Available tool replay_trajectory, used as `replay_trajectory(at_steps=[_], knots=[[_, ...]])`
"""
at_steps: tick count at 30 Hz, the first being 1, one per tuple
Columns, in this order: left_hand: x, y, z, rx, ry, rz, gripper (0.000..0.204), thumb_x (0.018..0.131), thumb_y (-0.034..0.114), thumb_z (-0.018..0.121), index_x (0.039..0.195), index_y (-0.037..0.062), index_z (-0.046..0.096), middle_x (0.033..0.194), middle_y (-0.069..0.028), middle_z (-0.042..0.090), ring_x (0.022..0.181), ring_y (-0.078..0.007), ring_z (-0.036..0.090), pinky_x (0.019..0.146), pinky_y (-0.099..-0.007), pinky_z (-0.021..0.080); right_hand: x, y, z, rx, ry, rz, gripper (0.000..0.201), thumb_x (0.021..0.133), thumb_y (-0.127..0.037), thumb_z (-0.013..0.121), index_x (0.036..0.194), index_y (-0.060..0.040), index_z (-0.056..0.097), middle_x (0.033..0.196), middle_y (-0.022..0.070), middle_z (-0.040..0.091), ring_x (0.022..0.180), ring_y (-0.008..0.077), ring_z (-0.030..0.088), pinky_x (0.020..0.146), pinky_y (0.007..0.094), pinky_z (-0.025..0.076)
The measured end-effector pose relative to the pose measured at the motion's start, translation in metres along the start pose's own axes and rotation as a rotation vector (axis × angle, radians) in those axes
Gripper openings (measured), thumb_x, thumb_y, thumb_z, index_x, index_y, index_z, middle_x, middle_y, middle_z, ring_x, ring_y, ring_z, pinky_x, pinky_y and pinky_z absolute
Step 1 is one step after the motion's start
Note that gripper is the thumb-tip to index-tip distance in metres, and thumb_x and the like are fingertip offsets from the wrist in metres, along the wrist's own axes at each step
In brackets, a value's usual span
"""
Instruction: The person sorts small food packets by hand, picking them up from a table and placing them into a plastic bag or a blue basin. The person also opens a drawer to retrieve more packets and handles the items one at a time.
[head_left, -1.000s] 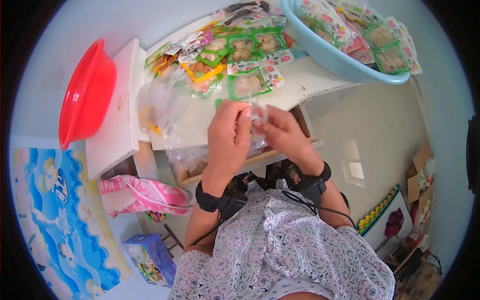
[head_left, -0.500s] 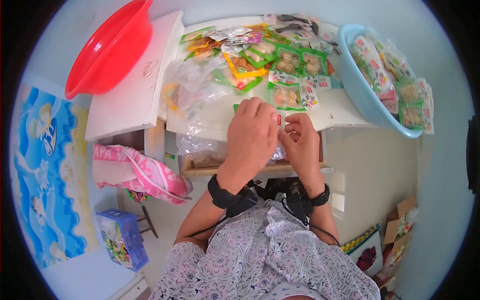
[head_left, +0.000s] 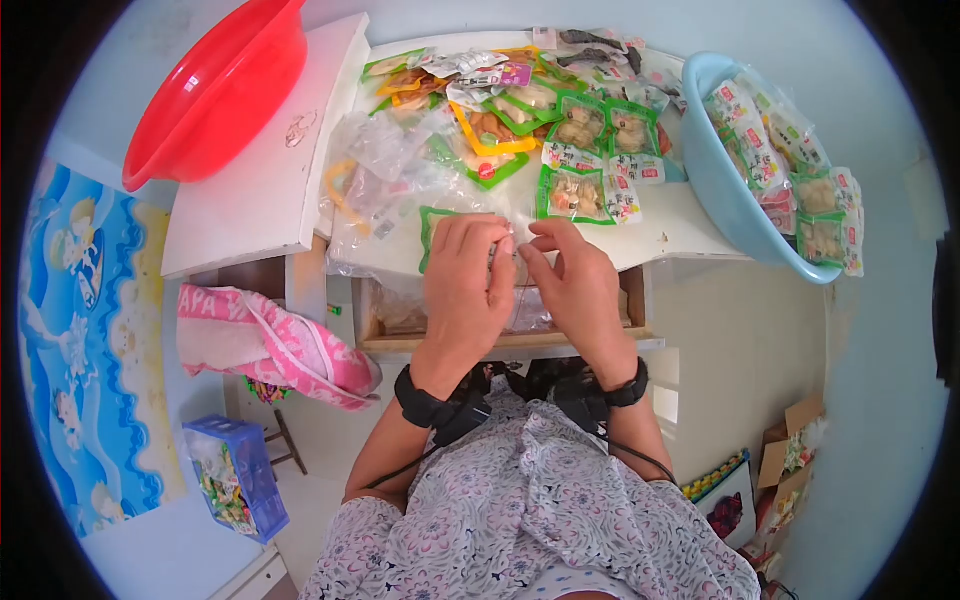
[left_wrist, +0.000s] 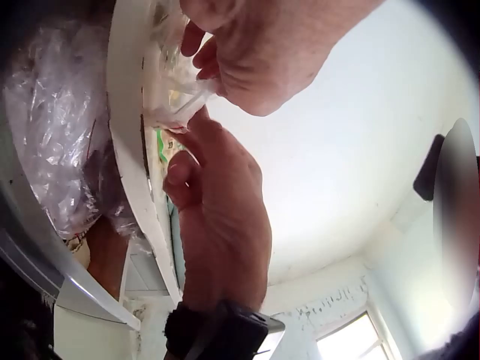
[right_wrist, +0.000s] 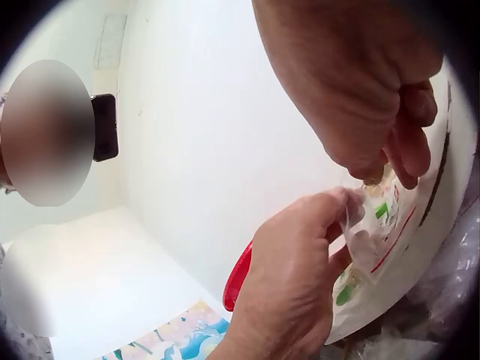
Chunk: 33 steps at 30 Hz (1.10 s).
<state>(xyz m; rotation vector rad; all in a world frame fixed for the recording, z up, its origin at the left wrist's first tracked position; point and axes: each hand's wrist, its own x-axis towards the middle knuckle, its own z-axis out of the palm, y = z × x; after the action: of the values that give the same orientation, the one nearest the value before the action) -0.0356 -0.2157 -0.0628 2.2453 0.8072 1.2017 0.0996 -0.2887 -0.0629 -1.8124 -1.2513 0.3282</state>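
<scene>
The left hand pinches a small clear plastic packet between thumb and fingers; it is mostly hidden behind the hands in the head view. Close beside it, the right hand has its thumb and index finger together at the packet's edge, the other fingers curled. The left wrist view shows the clear plastic stretching between the left hand and right hand. Beyond the hands lie green-edged food packets on the white table.
A blue basin with packets stands at the right, a red basin at the left. Loose clear bags lie left of the hands. Below the table edge is an open drawer holding clear plastic. A pink towel hangs at left.
The view has shifted over the second. Both hands have moved slightly apart, and the left hand has drawn a little left, uncovering a green-edged packet beside it.
</scene>
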Motion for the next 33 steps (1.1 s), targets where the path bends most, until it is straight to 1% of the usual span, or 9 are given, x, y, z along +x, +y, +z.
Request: replay_trajectory(at_steps=[2,5,7,11,18,22,26,29,33], knots=[[-0.005,-0.007,-0.002,-0.044,0.011,-0.04,0.007,0.097,0.002,0.062,0.104,-0.0005,0.062,0.107,-0.0148,0.067,0.094,-0.0275,0.064,0.081,-0.0365,0.053,-0.004,0.002,-0.009,0.042,-0.02,0.121,0.023,0.095,-0.021,0.072,0.112,-0.0064,0.066,0.09,0.0101,0.075,0.068,0.0333,0.07,0.062,0.0436,0.054],[-0.008,-0.011,-0.001,-0.09,0.041,-0.043,0.009,0.097,0.001,0.061,0.106,-0.0001,0.062,0.104,-0.0145,0.067,0.09,-0.0279,0.063,0.079,-0.0372,0.052,-0.009,0.015,-0.01,0.005,0.076,0.127,0.027,0.094,-0.025,0.074,0.112,-0.0062,0.066,0.097,0.0099,0.073,0.071,0.0299,0.07,0.063,0.0434,0.054],[-0.008,-0.009,-0.001,-0.111,0.021,-0.053,0.012,0.095,0.001,0.062,0.107,0.0006,0.061,0.103,-0.0148,0.066,0.09,-0.0332,0.062,0.079,-0.0427,0.051,-0.01,0.013,-0.007,-0.167,0.133,0.019,0.025,0.093,-0.023,0.075,0.111,-0.0067,0.067,0.099,0.0101,0.07,0.073,0.0305,0.07,0.063,0.0437,0.054],[-0.01,-0.012,0.002,-0.097,0.023,-0.042,0.011,0.096,0.001,0.062,0.106,0.0005,0.061,0.102,-0.0146,0.066,0.089,-0.0316,0.062,0.078,-0.0413,0.051,-0.006,0.009,0.006,-0.305,0.101,-0.129,0.019,0.092,-0.019,0.075,0.105,-0.0066,0.068,0.097,0.0109,0.065,0.077,0.0316,0.069,0.064,0.0444,0.054],[-0.011,-0.017,-0.021,-0.203,0.06,-0.186,0.009,0.101,0.005,0.06,0.107,0.0,0.061,0.094,-0.0094,0.067,0.075,-0.0197,0.061,0.069,-0.0333,0.051,0.009,0.002,0.014,0.115,-0.021,-0.109,0.013,0.093,-0.011,0.073,0.097,-0.0032,0.063,0.088,0.0125,0.066,0.073,0.0303,0.067,0.063,0.0417,0.052],[0.008,-0.002,-0.063,-0.396,0.149,-0.298,0.01,0.105,0.01,0.06,0.106,0.0005,0.062,0.088,-0.0026,0.066,0.072,-0.0094,0.058,0.063,-0.0256,0.047,0.03,-0.042,-0.005,0.352,-0.098,-0.151,0.011,0.097,-0.009,0.069,0.097,-0.0018,0.06,0.081,0.0124,0.066,0.067,0.0241,0.067,0.06,0.0368,0.05],[0.032,0.014,-0.111,-0.552,0.267,-0.29,0.01,0.106,0.01,0.058,0.103,0.002,0.063,0.088,-0.0014,0.066,0.07,-0.005,0.055,0.061,-0.0216,0.042,0.049,-0.095,-0.01,0.433,-0.127,-0.316,0.012,0.099,-0.007,0.066,0.098,0.0004,0.056,0.078,0.0117,0.065,0.061,0.0201,0.066,0.056,0.0324,0.05],[0.044,0.012,-0.133,-0.645,0.357,-0.279,0.011,0.106,0.01,0.058,0.101,0.0024,0.064,0.087,-0.0017,0.066,0.068,-0.0042,0.053,0.059,-0.0208,0.04,0.059,-0.119,-0.01,0.498,-0.201,-0.356,0.009,0.103,-0.003,0.062,0.103,0.0034,0.056,0.09,0.01,0.07,0.071,0.0107,0.067,0.063,0.0245,0.053],[0.067,0.018,-0.151,-0.66,0.446,-0.14,0.012,0.105,0.011,0.058,0.099,0.0023,0.064,0.084,-0.0014,0.066,0.068,-0.0057,0.054,0.06,-0.0211,0.04,0.059,-0.135,-0.008,0.541,-0.134,-0.368,0.007,0.103,-0.003,0.06,0.105,0.0027,0.056,0.092,0.0106,0.071,0.071,0.0108,0.068,0.062,0.0247,0.053]])
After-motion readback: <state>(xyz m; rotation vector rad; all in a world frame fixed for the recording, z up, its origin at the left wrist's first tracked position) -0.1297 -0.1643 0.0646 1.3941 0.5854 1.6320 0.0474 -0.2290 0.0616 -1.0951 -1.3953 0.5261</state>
